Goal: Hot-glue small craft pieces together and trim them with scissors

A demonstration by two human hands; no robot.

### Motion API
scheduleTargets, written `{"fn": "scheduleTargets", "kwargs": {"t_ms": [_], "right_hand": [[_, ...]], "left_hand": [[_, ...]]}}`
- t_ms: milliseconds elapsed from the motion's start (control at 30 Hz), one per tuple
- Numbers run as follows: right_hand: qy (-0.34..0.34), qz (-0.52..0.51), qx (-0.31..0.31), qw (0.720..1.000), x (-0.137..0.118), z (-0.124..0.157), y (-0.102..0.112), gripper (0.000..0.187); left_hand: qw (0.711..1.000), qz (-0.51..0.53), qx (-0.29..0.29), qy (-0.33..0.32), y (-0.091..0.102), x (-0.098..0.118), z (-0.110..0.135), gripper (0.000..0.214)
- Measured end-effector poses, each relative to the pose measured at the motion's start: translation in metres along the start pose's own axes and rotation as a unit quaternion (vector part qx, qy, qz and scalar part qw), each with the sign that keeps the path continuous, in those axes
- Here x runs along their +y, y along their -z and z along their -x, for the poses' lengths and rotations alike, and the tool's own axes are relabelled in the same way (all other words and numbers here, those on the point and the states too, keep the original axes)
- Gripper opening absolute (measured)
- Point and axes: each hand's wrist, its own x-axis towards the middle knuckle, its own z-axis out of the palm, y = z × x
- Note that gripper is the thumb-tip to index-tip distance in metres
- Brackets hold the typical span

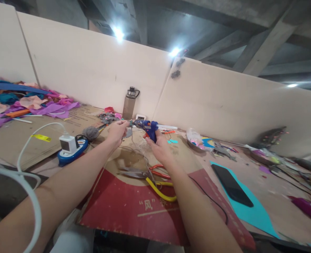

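My right hand (158, 146) is wrapped round the handle of a blue hot-glue gun (148, 127), whose nozzle points left. My left hand (117, 132) is pinched shut on a small grey piece (129, 131) held right at the nozzle tip; I cannot make out what it is. Thin glue threads hang below the two hands. Under them, on the brown and red cardboard sheet (134, 207), lie scissors (134, 173) and yellow-handled pliers (159, 189).
A blue power strip with a white charger (70, 147) and white cable sits at left. A bottle (129, 103) stands by the back wall. Crepe paper scraps (26, 102) pile at far left. A black phone (231, 185) lies on teal paper at right, near a dish of bits (199, 142).
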Motion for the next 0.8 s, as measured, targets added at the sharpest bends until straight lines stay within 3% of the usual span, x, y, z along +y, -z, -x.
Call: {"fn": "scheduleTargets", "kwargs": {"t_ms": [800], "right_hand": [[0.009, 0.097, 0.014, 0.995, 0.0020, 0.0011, 0.0006, 0.025]], "left_hand": [[1.000, -0.007, -0.006, -0.004, -0.0011, 0.0023, 0.0019, 0.016]]}}
